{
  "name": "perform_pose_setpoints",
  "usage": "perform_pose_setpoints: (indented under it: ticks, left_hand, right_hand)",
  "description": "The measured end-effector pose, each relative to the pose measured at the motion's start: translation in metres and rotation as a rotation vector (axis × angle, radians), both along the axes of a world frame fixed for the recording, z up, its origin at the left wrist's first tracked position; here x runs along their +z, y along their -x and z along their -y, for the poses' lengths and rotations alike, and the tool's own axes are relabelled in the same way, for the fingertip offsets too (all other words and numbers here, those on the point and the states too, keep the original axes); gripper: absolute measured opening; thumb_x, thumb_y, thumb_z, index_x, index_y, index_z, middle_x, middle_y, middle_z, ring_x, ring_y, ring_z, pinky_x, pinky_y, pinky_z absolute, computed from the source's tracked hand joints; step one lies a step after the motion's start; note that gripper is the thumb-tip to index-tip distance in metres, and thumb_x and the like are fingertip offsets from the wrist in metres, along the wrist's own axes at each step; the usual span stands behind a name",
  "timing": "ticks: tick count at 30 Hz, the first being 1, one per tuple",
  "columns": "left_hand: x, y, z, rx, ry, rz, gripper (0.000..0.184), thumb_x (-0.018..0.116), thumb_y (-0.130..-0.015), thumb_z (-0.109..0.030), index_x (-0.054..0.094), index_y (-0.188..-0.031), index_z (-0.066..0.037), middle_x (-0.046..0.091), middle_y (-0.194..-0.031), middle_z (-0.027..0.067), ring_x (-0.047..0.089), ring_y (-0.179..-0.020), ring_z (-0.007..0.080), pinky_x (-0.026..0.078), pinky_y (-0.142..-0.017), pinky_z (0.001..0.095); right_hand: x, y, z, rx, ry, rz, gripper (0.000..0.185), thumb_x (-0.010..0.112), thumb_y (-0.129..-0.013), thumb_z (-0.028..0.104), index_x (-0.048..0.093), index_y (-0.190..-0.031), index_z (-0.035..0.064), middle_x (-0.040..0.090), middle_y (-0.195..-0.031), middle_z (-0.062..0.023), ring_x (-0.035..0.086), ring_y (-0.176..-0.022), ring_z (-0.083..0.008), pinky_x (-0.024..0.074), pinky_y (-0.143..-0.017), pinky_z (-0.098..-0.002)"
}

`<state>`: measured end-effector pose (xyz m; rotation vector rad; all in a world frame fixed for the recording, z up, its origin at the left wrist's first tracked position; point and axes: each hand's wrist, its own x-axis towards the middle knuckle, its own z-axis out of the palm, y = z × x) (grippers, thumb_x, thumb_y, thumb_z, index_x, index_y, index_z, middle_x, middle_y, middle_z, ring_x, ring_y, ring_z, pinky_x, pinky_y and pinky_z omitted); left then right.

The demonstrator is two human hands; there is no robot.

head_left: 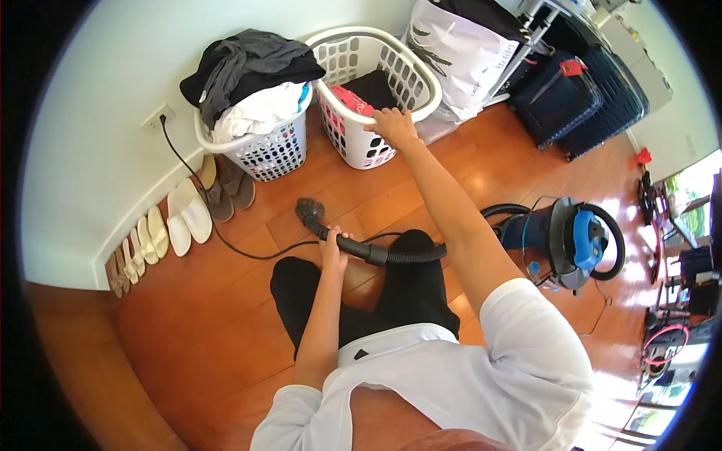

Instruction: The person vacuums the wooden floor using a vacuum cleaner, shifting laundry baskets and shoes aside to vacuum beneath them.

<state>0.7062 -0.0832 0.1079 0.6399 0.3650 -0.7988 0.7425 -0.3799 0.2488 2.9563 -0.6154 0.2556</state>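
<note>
My left hand (334, 249) is wrapped round the black vacuum hose handle (361, 249), whose round brush head (310, 208) rests on the wooden floor. My right hand (394, 128) grips the near rim of a white laundry basket (432, 83) that holds dark and red clothes. To its left stands a second white basket (282, 154), heaped with white, grey and black clothes (244, 71). From the handle, the hose runs right, passing behind my right arm, to a blue and black vacuum (553, 240).
Several pairs of sandals and slippers (188, 214) line the left wall. A black cord (237, 252) runs from the wall socket (158, 119) across the floor. Behind the baskets are a large white bag (459, 60) and dark suitcases (556, 98) at the back right.
</note>
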Motion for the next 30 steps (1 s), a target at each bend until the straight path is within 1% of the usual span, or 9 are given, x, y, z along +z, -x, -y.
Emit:
perform_pose_setpoints:
  ticks: [6, 9, 14, 17, 20, 24, 27, 28, 30]
  left_hand:
    - [-0.009, 0.000, 0.000, -0.003, 0.011, 0.003, 0.025, 0.059, -0.087, 0.000, 0.038, -0.093, -0.011, 0.047, -0.078, 0.0054, 0.053, -0.067, 0.0182, 0.053, -0.072, 0.0400]
    - [-0.011, 0.002, -0.002, -0.008, -0.009, 0.001, 0.024, 0.060, -0.087, 0.000, 0.038, -0.092, -0.011, 0.048, -0.077, 0.0052, 0.054, -0.067, 0.0181, 0.053, -0.072, 0.0406]
    - [-0.018, 0.004, -0.001, -0.006, 0.009, 0.004, 0.023, 0.060, -0.087, -0.001, 0.040, -0.092, -0.011, 0.050, -0.077, 0.0048, 0.055, -0.066, 0.0181, 0.053, -0.073, 0.0411]
    - [-0.024, 0.004, -0.002, -0.022, 0.039, 0.001, 0.022, 0.060, -0.087, -0.001, 0.041, -0.093, -0.010, 0.051, -0.077, 0.0047, 0.055, -0.066, 0.0179, 0.053, -0.073, 0.0410]
    - [-0.021, 0.008, -0.001, -0.022, 0.059, 0.002, 0.023, 0.061, -0.086, -0.001, 0.042, -0.095, -0.011, 0.051, -0.078, 0.0051, 0.055, -0.067, 0.0180, 0.053, -0.072, 0.0408]
    - [-0.013, 0.010, 0.002, 0.012, -0.032, -0.059, 0.024, 0.060, -0.087, 0.000, 0.041, -0.096, -0.011, 0.051, -0.078, 0.0059, 0.055, -0.067, 0.0188, 0.054, -0.071, 0.0417]
    - [-0.008, 0.010, 0.003, -0.053, -0.072, -0.004, 0.014, 0.059, -0.089, -0.005, 0.046, -0.085, -0.007, 0.050, -0.073, 0.0054, 0.054, -0.068, 0.0182, 0.054, -0.073, 0.0373]
    - [-0.009, 0.010, 0.003, -0.059, -0.052, -0.004, 0.015, 0.059, -0.089, -0.004, 0.044, -0.088, -0.008, 0.050, -0.075, 0.0056, 0.054, -0.068, 0.0182, 0.054, -0.074, 0.0384]
    - [-0.012, 0.007, 0.001, -0.072, -0.009, -0.007, 0.022, 0.060, -0.088, -0.001, 0.041, -0.095, -0.011, 0.051, -0.078, 0.0059, 0.056, -0.069, 0.0183, 0.054, -0.075, 0.0407]
  right_hand:
    - [0.004, 0.077, -0.007, 0.089, 0.069, 0.090, 0.042, 0.057, -0.086, 0.050, 0.063, -0.097, 0.0096, 0.065, -0.097, -0.0079, 0.061, -0.097, -0.0273, 0.0421, -0.088, -0.0470]
    - [0.009, 0.141, 0.015, 0.172, 0.005, 0.029, 0.041, 0.056, -0.086, 0.049, 0.060, -0.104, 0.0119, 0.061, -0.094, -0.0056, 0.058, -0.099, -0.0246, 0.0408, -0.089, -0.0428]
    - [0.043, 0.248, 0.064, 0.269, -0.090, -0.079, 0.037, 0.064, -0.083, 0.036, 0.057, -0.113, 0.0151, 0.058, -0.118, -0.0049, 0.048, -0.122, -0.0244, 0.0376, -0.101, -0.0458]
    - [0.044, 0.276, 0.092, 0.132, -0.008, -0.184, 0.037, 0.066, -0.082, 0.026, 0.058, -0.117, 0.0156, 0.057, -0.123, -0.0030, 0.044, -0.127, -0.0248, 0.0399, -0.099, -0.0467]
    - [0.057, 0.249, 0.055, -0.269, 0.188, -0.475, 0.039, 0.060, -0.084, 0.015, 0.058, -0.123, 0.0153, 0.054, -0.133, -0.0091, 0.046, -0.127, -0.0298, 0.0428, -0.098, -0.0451]
    - [0.032, 0.179, 0.000, 0.154, -0.140, 0.028, 0.046, 0.059, -0.085, 0.013, 0.054, -0.131, 0.0104, 0.058, -0.125, -0.0137, 0.055, -0.116, -0.0328, 0.0461, -0.095, -0.0415]
    - [0.029, 0.116, -0.067, 0.062, -0.403, 0.046, 0.064, 0.071, -0.079, 0.028, 0.048, -0.135, 0.0088, 0.058, -0.120, -0.0196, 0.056, -0.112, -0.0343, 0.0454, -0.095, -0.0427]
    - [0.003, 0.100, -0.071, 0.088, -0.264, 0.146, 0.062, 0.071, -0.078, 0.030, 0.049, -0.132, 0.0098, 0.062, -0.111, -0.0172, 0.061, -0.103, -0.0345, 0.0493, -0.088, -0.0452]
    - [-0.014, 0.083, -0.073, 0.028, -0.028, 0.239, 0.029, 0.068, -0.077, 0.021, 0.054, -0.100, 0.0108, 0.064, -0.083, -0.0093, 0.068, -0.074, -0.0265, 0.0529, -0.059, -0.0401]
